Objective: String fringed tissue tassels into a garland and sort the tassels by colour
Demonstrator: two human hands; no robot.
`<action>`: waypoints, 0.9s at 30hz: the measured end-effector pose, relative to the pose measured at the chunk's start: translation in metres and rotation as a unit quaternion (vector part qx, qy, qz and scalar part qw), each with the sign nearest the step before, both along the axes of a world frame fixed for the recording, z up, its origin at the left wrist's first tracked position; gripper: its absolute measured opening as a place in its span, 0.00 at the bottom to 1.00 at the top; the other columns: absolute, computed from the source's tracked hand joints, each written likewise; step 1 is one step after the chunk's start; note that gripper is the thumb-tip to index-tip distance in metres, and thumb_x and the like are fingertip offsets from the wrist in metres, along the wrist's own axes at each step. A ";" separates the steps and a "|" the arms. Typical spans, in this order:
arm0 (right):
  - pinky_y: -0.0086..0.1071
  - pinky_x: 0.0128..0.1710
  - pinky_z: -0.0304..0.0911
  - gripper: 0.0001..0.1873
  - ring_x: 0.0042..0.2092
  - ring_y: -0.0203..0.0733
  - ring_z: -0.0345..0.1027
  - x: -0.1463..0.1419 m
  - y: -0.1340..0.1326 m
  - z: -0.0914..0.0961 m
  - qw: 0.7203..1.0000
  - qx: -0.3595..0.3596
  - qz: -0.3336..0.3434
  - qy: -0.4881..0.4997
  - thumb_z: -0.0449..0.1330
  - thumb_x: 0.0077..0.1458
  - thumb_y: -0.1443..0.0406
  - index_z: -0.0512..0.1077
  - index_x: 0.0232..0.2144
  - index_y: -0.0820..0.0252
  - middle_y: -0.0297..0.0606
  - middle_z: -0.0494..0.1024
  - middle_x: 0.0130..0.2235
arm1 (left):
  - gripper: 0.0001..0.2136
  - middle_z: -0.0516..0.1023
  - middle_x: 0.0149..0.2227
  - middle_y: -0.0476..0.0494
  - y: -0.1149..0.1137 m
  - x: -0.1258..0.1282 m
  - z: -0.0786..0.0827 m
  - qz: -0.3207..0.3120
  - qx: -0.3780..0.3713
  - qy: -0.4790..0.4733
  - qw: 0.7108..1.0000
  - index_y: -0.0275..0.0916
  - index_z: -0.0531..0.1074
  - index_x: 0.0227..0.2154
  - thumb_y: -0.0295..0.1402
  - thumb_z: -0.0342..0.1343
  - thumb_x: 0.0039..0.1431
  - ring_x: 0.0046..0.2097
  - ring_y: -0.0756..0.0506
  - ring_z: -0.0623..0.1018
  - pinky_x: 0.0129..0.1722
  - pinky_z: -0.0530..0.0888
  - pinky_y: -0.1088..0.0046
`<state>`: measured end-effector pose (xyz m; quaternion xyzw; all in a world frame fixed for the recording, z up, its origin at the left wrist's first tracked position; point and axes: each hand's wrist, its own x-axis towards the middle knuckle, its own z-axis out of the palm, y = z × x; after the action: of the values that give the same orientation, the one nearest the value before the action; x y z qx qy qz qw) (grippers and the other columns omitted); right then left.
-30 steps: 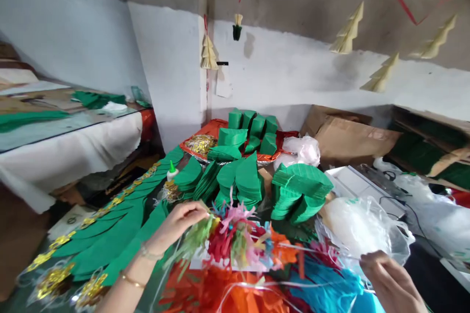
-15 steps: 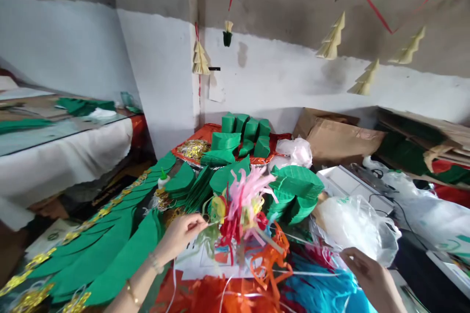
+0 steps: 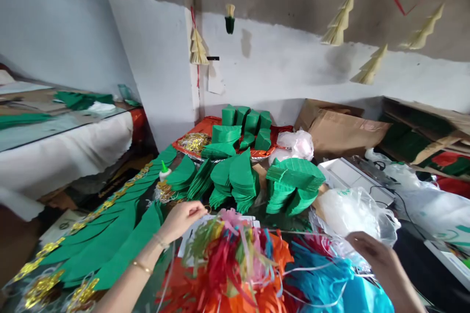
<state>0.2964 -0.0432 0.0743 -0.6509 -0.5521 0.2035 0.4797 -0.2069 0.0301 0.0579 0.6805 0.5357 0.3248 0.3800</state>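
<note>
Fringe, a bunch of cut paper strips in pink, red, green and yellow, hangs on a thin string in the near middle of the scene. It sags onto an orange pile and a blue pile of the same cut paper.

Our left hand is at the bunch's left end, thumb and fingertips pressed together in a pinch on the string where the first strips begin. Our right hand is at the near right, back toward us and fingers curled. The string runs up to it, but the fingertips are hidden, so we cannot tell whether it grips the string or only touches it.

Beyond the fringe, stacks of green paper stand close together, with a glue bottle to their left. Long green leaves with gold trim lie along the left of the worktop. A clear plastic bag sits just beyond our right hand.

We judge snagging to be the main risk. The strips are thin and lie among the loose piles and stray white threads, so a sideways pull could catch and tear them. If either end slips, the strips could slide off the string into the piles. The bag is close enough for our right hand to drag it along.
</note>
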 end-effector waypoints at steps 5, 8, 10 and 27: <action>0.29 0.23 0.59 0.22 0.25 0.40 0.64 0.008 0.005 -0.002 0.999 -0.029 0.019 0.030 0.66 0.40 0.45 0.75 0.25 0.58 0.38 0.74 0.24 | 0.19 0.62 0.21 0.54 0.002 0.003 0.005 0.023 0.012 -0.016 1.000 0.38 0.70 0.24 0.50 0.52 0.57 0.24 0.51 0.60 0.24 0.57 0.77; 0.29 0.21 0.55 0.22 0.22 0.37 0.58 0.006 0.005 -0.007 0.996 -0.079 0.021 -0.028 0.67 0.39 0.45 0.75 0.24 0.58 0.34 0.70 0.20 | 0.19 0.61 0.20 0.54 0.002 0.010 0.010 -0.015 0.012 0.015 1.000 0.38 0.70 0.22 0.50 0.52 0.57 0.24 0.51 0.60 0.25 0.58 0.77; 0.29 0.22 0.55 0.23 0.22 0.37 0.57 0.001 0.003 -0.008 0.998 -0.053 0.032 -0.019 0.64 0.41 0.43 0.73 0.21 0.57 0.33 0.67 0.19 | 0.19 0.63 0.21 0.54 0.002 0.013 0.012 -0.018 0.021 0.022 0.999 0.38 0.71 0.23 0.49 0.51 0.57 0.24 0.51 0.60 0.25 0.58 0.77; 0.28 0.32 0.63 0.18 0.33 0.43 0.70 0.024 0.006 -0.007 0.998 -0.025 -0.039 -0.033 0.64 0.45 0.50 0.76 0.28 0.59 0.36 0.78 0.29 | 0.17 0.66 0.23 0.53 0.015 0.006 0.008 -0.015 0.049 0.033 0.998 0.39 0.68 0.24 0.46 0.50 0.60 0.26 0.50 0.64 0.27 0.61 0.77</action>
<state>0.3204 -0.0376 0.0671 -0.6897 -0.5367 0.1767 0.4528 -0.2007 0.0452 0.0664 0.7169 0.5210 0.3223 0.3329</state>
